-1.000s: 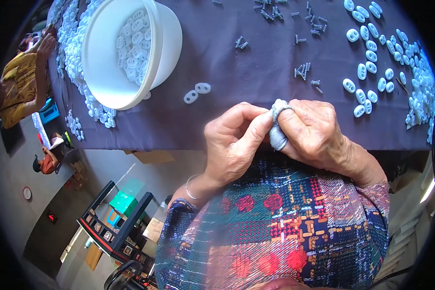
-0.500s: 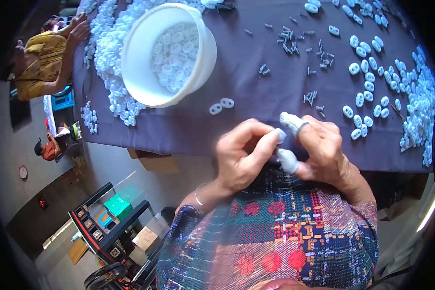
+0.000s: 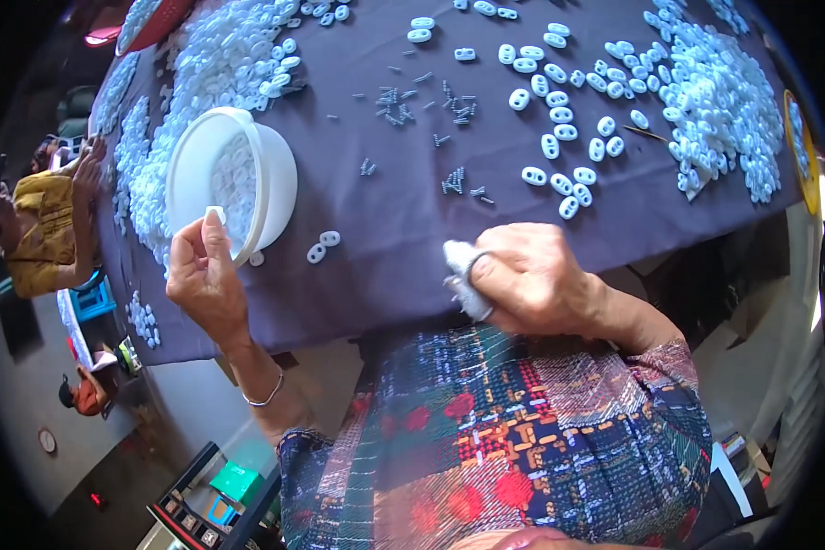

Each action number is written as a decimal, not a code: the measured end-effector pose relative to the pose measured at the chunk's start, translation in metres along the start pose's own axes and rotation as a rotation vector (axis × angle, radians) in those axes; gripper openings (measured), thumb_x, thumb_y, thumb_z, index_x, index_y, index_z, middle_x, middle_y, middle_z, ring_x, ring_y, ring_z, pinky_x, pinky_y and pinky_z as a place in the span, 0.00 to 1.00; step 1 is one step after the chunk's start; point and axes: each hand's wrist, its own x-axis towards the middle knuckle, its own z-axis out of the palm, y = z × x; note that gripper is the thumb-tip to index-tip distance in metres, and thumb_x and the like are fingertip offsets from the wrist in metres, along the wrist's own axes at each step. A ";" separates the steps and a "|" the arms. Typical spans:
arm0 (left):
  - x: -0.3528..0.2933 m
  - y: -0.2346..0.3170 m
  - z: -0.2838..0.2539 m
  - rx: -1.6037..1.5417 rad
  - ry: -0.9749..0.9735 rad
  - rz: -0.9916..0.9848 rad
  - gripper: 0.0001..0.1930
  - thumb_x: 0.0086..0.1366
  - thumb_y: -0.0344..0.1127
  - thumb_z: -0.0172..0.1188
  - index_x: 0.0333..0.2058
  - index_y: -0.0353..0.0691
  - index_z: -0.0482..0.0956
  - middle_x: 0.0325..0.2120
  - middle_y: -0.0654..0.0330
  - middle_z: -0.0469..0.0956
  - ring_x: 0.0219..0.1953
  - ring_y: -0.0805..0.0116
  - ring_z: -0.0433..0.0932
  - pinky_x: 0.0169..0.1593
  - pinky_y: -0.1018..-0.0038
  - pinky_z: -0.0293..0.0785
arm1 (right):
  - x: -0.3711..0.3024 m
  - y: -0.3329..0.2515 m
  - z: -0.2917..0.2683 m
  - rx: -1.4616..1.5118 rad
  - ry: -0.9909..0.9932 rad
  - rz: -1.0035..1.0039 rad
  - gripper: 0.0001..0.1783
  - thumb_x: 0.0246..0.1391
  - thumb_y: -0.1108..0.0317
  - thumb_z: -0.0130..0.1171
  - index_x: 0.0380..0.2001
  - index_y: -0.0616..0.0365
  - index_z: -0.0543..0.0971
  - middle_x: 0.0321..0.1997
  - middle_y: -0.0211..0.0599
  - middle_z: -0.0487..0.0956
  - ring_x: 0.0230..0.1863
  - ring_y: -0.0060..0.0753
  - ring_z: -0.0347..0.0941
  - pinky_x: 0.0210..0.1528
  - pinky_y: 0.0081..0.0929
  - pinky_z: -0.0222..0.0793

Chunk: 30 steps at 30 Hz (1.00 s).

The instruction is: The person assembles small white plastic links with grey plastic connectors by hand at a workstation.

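My left hand is raised at the front of the white bucket. Between its thumb and fingertips it pinches a small white plastic piece, beside the bucket's open mouth. Inside the bucket lie many white oval two-holed plastic pieces. My right hand is closed above the table's near edge, its thumb and a finger wrapped in whitish coverings. Whether anything sits between those wrapped tips is hidden. Two oval pieces lie on the dark cloth between the bucket and my right hand.
Small screws lie scattered mid-table on the dark cloth. Loose oval pieces spread toward a large heap at right. Another heap surrounds the bucket's far side. A person in yellow sits at the left edge.
My left hand has moved away from my right, leftward to the bucket, carrying the small white piece. My right hand's wrapped fingers have come together. The whole view has shifted.
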 end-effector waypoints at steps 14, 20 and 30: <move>0.002 -0.002 0.005 -0.042 -0.086 -0.007 0.08 0.59 0.33 0.61 0.29 0.33 0.77 0.20 0.66 0.74 0.22 0.82 0.68 0.27 0.84 0.65 | -0.026 0.043 -0.097 -0.558 0.219 0.541 0.09 0.43 0.82 0.59 0.31 0.64 0.76 0.27 0.40 0.72 0.28 0.39 0.71 0.30 0.28 0.66; -0.024 0.029 0.008 0.020 0.189 0.230 0.04 0.58 0.26 0.60 0.31 0.32 0.76 0.26 0.60 0.76 0.28 0.74 0.73 0.32 0.79 0.70 | -0.016 0.060 -0.101 -0.524 0.127 0.559 0.08 0.44 0.79 0.58 0.32 0.63 0.75 0.29 0.41 0.72 0.29 0.42 0.71 0.31 0.33 0.66; -0.074 0.072 0.055 -0.381 -0.407 0.331 0.09 0.45 0.19 0.65 0.25 0.34 0.75 0.22 0.56 0.76 0.24 0.62 0.76 0.28 0.73 0.73 | 0.019 0.105 -0.098 -0.744 -0.092 0.559 0.10 0.44 0.70 0.57 0.31 0.63 0.72 0.31 0.44 0.69 0.37 0.46 0.69 0.39 0.37 0.65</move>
